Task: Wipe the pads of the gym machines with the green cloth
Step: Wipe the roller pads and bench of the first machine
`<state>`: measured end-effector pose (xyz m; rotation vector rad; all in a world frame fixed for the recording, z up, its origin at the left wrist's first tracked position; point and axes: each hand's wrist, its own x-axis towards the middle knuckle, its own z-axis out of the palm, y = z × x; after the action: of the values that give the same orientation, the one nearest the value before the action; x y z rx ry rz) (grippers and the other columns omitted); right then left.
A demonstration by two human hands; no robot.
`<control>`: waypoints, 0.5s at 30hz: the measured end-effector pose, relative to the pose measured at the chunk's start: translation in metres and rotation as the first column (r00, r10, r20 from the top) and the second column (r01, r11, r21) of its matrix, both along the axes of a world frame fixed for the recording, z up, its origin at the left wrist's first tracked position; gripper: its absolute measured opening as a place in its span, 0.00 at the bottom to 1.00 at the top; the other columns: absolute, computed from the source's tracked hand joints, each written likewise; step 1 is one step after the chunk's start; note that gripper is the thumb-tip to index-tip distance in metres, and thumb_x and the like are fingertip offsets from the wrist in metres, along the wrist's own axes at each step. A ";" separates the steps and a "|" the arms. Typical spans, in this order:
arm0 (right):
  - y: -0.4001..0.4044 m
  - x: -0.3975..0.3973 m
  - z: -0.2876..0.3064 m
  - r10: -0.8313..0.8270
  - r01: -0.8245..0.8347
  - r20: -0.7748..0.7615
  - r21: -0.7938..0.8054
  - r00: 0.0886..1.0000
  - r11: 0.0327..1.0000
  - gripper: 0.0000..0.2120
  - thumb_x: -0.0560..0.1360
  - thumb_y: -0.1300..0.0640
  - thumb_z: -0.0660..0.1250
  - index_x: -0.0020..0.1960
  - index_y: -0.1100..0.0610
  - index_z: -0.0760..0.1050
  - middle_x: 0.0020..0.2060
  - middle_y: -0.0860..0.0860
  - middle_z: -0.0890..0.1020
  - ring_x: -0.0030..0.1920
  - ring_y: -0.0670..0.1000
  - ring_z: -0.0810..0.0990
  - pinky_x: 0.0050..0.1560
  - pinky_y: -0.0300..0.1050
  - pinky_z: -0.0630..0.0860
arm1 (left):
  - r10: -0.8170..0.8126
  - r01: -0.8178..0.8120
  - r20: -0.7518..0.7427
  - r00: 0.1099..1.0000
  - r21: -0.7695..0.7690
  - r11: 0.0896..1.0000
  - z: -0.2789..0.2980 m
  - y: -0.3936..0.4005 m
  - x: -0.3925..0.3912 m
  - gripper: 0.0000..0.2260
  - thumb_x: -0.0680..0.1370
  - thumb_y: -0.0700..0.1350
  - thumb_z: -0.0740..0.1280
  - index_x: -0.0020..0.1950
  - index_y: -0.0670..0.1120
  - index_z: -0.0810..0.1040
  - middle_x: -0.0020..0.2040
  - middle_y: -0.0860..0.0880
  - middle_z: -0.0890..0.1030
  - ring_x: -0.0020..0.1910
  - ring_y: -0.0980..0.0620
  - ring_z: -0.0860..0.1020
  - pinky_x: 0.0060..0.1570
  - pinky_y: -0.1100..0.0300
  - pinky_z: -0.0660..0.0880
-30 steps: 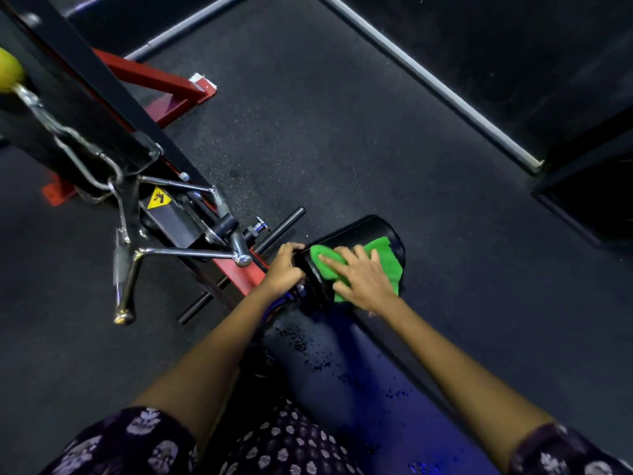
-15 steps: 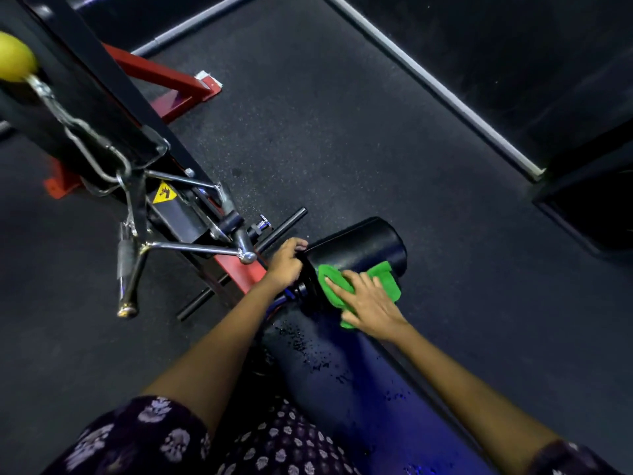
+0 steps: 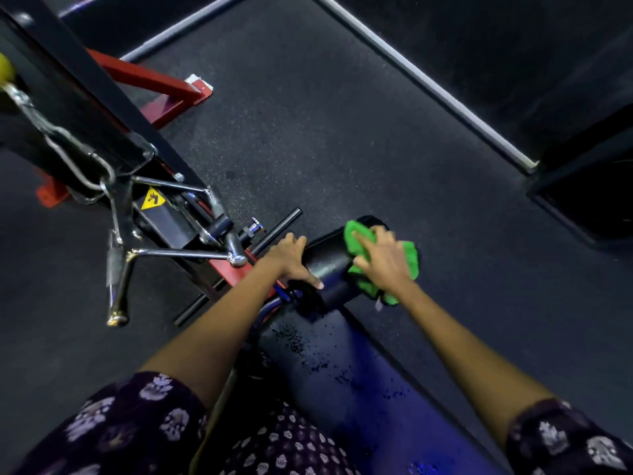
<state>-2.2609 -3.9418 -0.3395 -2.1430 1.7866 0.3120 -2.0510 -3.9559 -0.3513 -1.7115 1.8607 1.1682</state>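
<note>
A black roller pad (image 3: 330,265) lies across the end of a long black bench pad (image 3: 346,365) in the middle of the view. My right hand (image 3: 385,257) presses the green cloth (image 3: 356,240) flat against the roller's far right end, fingers spread. The cloth wraps over the top and hangs down the near side. My left hand (image 3: 291,257) grips the roller's left end, thumb laid along the pad. The bench pad shows dark wet specks near the roller.
A black and red machine frame (image 3: 113,138) rises at the left, with a chrome cable handle (image 3: 118,269) hanging from a carabiner. A black bar (image 3: 277,229) sticks out beside my left hand. Dark rubber floor surrounds the bench; a grey strip (image 3: 424,80) edges it.
My right hand has slid the green cloth from the roller's near left part up and right to its far end. My left hand stays on the roller's left end.
</note>
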 end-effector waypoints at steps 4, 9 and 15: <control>-0.013 -0.004 -0.008 -0.073 0.070 -0.093 -0.030 0.993 0.997 0.35 0.74 0.30 0.50 0.76 0.45 0.50 0.77 0.56 0.41 0.75 0.63 0.38 0.68 0.67 0.35 | 0.118 -0.115 -0.057 0.991 0.060 0.992 -0.005 0.006 -0.002 0.59 0.62 0.59 0.78 0.77 0.43 0.42 0.77 0.41 0.53 0.75 0.43 0.56 0.72 0.51 0.59; 0.007 -0.010 -0.019 -0.070 0.073 -0.026 0.090 0.997 0.993 0.48 0.67 0.25 0.56 0.77 0.46 0.42 0.77 0.46 0.43 0.75 0.61 0.41 0.69 0.69 0.48 | 0.166 -0.165 -0.067 0.984 0.023 0.986 -0.009 0.017 -0.003 0.58 0.61 0.62 0.77 0.77 0.42 0.46 0.77 0.42 0.54 0.76 0.46 0.55 0.74 0.51 0.54; -0.012 0.019 -0.018 -0.157 0.162 0.045 -0.125 0.987 0.979 0.26 0.78 0.45 0.58 0.73 0.54 0.63 0.70 0.52 0.66 0.62 0.58 0.65 0.59 0.53 0.63 | 0.166 -0.165 -0.040 0.985 0.040 0.986 -0.012 0.019 -0.006 0.59 0.62 0.61 0.77 0.77 0.40 0.43 0.78 0.42 0.49 0.77 0.47 0.49 0.75 0.49 0.46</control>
<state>-2.2418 -3.9541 -0.3575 -2.0575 1.9931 0.1216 -2.0573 -3.9370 -0.3630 -1.8641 1.7376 1.3037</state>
